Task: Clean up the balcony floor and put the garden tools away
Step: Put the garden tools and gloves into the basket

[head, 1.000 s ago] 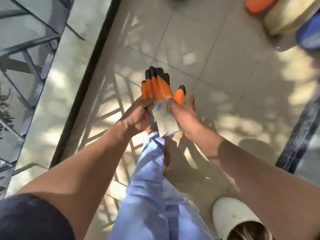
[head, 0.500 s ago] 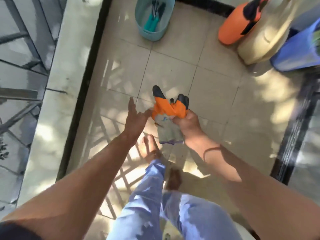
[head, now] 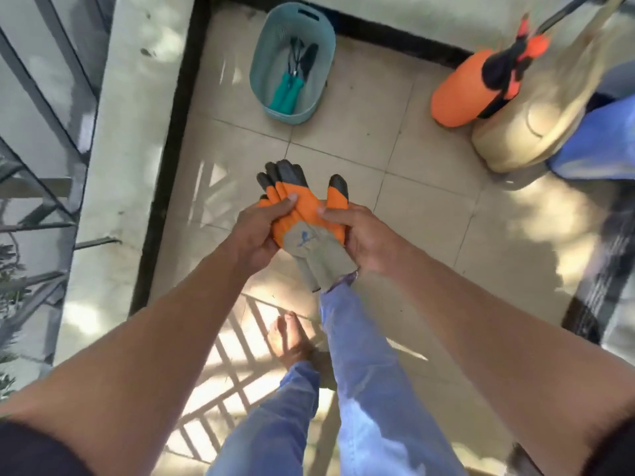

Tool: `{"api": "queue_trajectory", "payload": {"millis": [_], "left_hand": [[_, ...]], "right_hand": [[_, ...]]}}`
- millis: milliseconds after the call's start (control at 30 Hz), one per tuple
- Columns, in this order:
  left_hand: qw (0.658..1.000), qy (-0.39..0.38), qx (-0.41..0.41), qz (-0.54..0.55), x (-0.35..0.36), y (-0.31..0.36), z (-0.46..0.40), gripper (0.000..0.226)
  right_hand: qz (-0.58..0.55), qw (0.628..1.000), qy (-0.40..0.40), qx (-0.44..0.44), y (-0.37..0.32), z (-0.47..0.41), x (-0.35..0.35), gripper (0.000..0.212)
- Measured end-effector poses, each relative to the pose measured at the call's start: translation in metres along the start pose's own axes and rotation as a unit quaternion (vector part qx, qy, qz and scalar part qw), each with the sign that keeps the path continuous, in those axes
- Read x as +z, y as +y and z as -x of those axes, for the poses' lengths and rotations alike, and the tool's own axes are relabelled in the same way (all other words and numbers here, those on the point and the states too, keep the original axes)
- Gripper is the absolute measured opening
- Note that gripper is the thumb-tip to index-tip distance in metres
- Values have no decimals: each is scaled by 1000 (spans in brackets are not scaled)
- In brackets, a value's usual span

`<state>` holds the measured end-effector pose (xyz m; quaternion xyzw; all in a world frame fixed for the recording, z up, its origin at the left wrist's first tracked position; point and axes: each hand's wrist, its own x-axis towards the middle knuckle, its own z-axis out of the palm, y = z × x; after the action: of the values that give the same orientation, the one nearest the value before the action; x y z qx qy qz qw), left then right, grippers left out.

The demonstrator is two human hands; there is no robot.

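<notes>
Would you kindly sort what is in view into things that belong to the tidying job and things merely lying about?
Part of the job:
- garden gloves, held by left hand and right hand
- teal basket
- hand tools in it

Lying about:
- orange sprayer
- beige container
- blue container

We see a cream container (head: 536,108) beside a blue bin (head: 598,146) at right; metal railing (head: 41,139) beyond the left ledge (head: 127,132).

Orange-grey gloves (head: 307,218) held stacked, tools (head: 292,80) lying in basket (head: 324,67)
</notes>
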<state>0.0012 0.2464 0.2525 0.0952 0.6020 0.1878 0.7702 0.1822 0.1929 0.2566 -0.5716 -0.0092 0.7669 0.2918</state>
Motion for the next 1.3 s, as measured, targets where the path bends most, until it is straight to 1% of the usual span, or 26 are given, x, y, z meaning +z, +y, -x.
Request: {"api": "queue_trajectory", "payload": {"millis": [100, 233, 300, 367, 400, 433, 467, 533, 567, 600, 667, 700, 733, 767, 800, 833, 867, 900, 967, 1000, 1033, 1100, 1133, 1167, 1233, 1300], "left_hand": [[999, 18, 24, -37, 20, 19, -18, 55], [998, 29, 36, -32, 51, 44, -43, 51], [999, 37, 29, 1, 63, 54, -60, 39], [998, 56, 29, 23, 72, 64, -79, 18], [997, 68, 33, 19, 74, 70, -88, 8], [996, 82, 35, 9, 77, 75, -96, 5], [995, 92, 33, -1, 78, 80, -104, 6], [994, 104, 23, -15, 80, 91, -119, 20], [994, 107, 18, -28, 81, 98, -126, 23], [993, 105, 12, -49, 81, 104, -131, 19], [988, 102, 8, -120, 80, 119, -142, 16], [978, 94, 23, -185, 78, 126, -147, 24], [959, 81, 49, -267, 74, 134, -153, 36], [927, 72, 73, -361, 67, 141, -160, 48], [884, 72, 92, -453, 57, 148, -167, 58], [839, 66, 105, -529, 48, 155, -175, 62], [786, 57, 124, -603, 37, 159, -187, 62], [717, 38, 149, -680, 27, 164, -200, 63], [547, -12, 177, -818, 13, 169, -229, 76], [477, -29, 176, -861, 7, 170, -244, 82], [425, -37, 174, -887, 3, 169, -260, 87], [349, -48, 186, -917, -4, 165, -284, 91], [328, -51, 194, -923, -6, 160, -293, 91], [328, -48, 204, -921, -6, 154, -300, 89], [348, -23, 224, -910, -7, 143, -308, 83], [351, -3, 237, -906, -6, 137, -314, 80]], "right_hand": [[43, 998, 38, -16, -29, -10, -10, 41], [61, 991, 110, -35, -66, -29, -22, 24], [44, 992, 108, -45, -82, -40, -26, 26], [37, 995, 80, -43, -94, -50, -25, 32], [41, 996, 70, -43, -98, -55, -24, 35], [47, 996, 67, -44, -102, -61, -23, 38], [51, 995, 72, -43, -105, -67, -22, 41], [54, 993, 99, -43, -114, -80, -21, 41], [52, 991, 118, -41, -120, -86, -20, 40], [47, 989, 133, -39, -125, -90, -18, 39], [30, 988, 148, -40, -137, -100, -14, 40], [26, 986, 157, -39, -143, -104, -12, 40], [25, 985, 168, -37, -149, -110, -10, 39], [26, 983, 177, -35, -155, -117, -8, 37], [27, 982, 186, -34, -160, -126, -7, 34], [29, 980, 193, -36, -166, -136, -6, 31], [31, 978, 200, -40, -172, -146, -6, 28], [34, 976, 208, -44, -177, -158, -6, 28], [33, 974, 218, -53, -187, -186, -7, 29], [30, 975, 214, -59, -191, -202, -9, 29], [30, 977, 202, -68, -195, -219, -10, 29], [37, 980, 168, -97, -200, -253, -12, 31], [39, 981, 155, -113, -203, -268, -13, 32], [35, 982, 141, -123, -208, -281, -13, 33], [23, 986, 110, -123, -216, -302, -11, 33], [58, 985, 120, -110, -219, -320, -11, 34]]}}
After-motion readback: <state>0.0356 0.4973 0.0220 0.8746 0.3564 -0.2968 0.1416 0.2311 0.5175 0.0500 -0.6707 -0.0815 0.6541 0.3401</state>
